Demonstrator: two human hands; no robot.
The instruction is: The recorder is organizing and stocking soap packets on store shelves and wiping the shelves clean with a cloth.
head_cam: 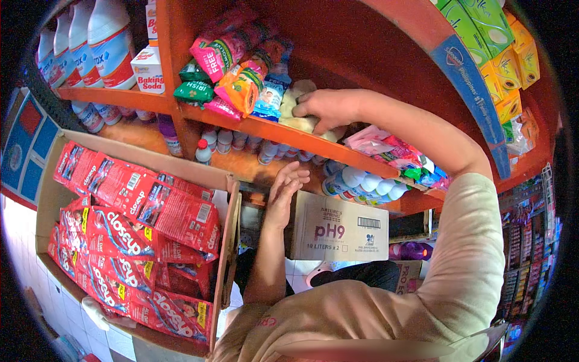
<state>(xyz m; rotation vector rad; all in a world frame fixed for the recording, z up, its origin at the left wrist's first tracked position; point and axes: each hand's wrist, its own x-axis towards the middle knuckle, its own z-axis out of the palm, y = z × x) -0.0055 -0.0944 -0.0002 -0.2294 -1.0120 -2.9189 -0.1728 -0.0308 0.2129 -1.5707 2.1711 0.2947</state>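
Note:
My right hand (326, 110) reaches onto the orange wooden shelf (289, 134), its fingers bent over pale, cream-coloured packs (296, 102); whether it grips one cannot be told. Just left of it lie a blue-and-white soap pack (271, 97), an orange soap pack (242, 88) and green Irish Spring packs (193, 92). Pink packs (368, 138) lie on the shelf to its right. My left hand (286, 190) is raised below the shelf, fingers apart and nothing in it, between an open cardboard box (233, 217) of red Closeup toothpaste sachets (120, 231) and a closed Nature's Spring carton (339, 226).
White bleach bottles (108, 45) and a baking soda box (149, 70) stand on the shelf at upper left. White-capped bottles (362, 181) fill the lower shelf. Green soap boxes (481, 27) and yellow ones (506, 68) are stacked at upper right.

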